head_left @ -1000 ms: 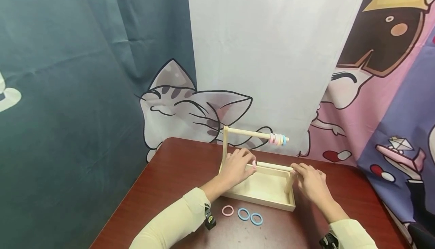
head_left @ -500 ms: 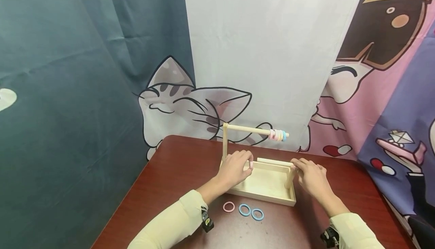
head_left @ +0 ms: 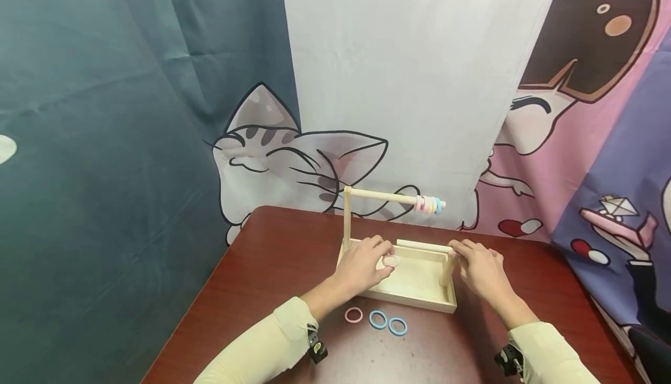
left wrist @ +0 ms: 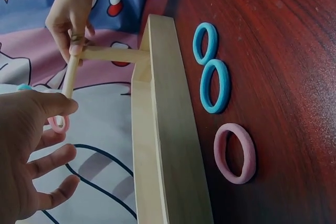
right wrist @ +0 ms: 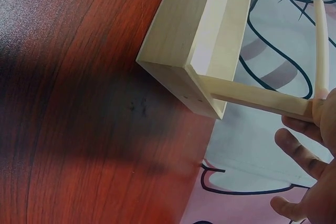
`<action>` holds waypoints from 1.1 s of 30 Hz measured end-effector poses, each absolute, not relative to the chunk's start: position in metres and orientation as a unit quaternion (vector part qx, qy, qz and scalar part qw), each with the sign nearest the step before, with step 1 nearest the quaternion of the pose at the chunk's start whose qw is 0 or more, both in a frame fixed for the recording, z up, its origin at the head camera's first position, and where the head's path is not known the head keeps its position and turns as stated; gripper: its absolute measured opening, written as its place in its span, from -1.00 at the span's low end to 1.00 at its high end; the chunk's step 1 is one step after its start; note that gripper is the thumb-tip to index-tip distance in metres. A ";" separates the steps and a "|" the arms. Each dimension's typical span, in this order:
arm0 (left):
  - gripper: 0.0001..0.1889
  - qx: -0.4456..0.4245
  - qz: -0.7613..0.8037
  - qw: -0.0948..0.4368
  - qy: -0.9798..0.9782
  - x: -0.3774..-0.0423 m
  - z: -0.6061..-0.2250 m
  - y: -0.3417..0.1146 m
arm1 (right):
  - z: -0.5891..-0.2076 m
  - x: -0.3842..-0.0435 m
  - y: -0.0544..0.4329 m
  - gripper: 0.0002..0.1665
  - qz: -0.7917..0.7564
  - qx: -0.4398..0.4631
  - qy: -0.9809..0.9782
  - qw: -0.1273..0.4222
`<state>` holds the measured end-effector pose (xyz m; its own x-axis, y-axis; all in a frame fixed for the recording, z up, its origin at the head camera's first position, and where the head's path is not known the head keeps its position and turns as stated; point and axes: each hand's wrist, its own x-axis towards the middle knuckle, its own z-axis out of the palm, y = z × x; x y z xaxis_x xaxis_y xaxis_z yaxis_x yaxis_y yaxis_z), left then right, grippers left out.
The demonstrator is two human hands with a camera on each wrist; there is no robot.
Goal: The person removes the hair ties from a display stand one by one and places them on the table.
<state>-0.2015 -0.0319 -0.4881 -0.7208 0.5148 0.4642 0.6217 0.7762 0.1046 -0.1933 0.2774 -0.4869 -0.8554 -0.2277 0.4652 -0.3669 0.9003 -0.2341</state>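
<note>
My left hand (head_left: 362, 264) pinches a pink ring (left wrist: 63, 124) between thumb and finger, its other fingers spread. In the head view the ring is just left of and below the free end of the lower wooden rod (head_left: 421, 246). My right hand (head_left: 479, 267) grips the top of the short wooden post (right wrist: 257, 98), where that rod joins it. Both belong to a wooden stand with a shallow tray base (head_left: 409, 299). Above, the upper rod (head_left: 380, 196) carries several pink, pale and blue rings (head_left: 428, 204) near its right end.
On the reddish-brown table (head_left: 272, 267), in front of the tray, lie a pink ring (left wrist: 234, 153) and two blue rings (left wrist: 215, 86). A tall post (head_left: 347, 218) rises at the stand's left end. A printed curtain (head_left: 419, 81) hangs behind the table.
My left hand draws the pink ring left off the lower rod's end, then brings it slightly back right and lower, its face now turned toward the head camera. My right hand keeps its grip.
</note>
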 end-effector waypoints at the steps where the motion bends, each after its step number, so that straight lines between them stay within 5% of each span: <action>1: -0.73 -0.311 -0.126 0.208 -0.919 -0.201 -0.488 -0.032 | -0.486 -0.193 0.277 -0.73 0.160 0.156 -0.951 0.216; 33: -0.61 -0.346 -0.123 0.149 -0.918 -0.181 -0.497 -0.017 | -0.486 -0.196 0.278 -0.72 0.157 0.146 -0.957 0.197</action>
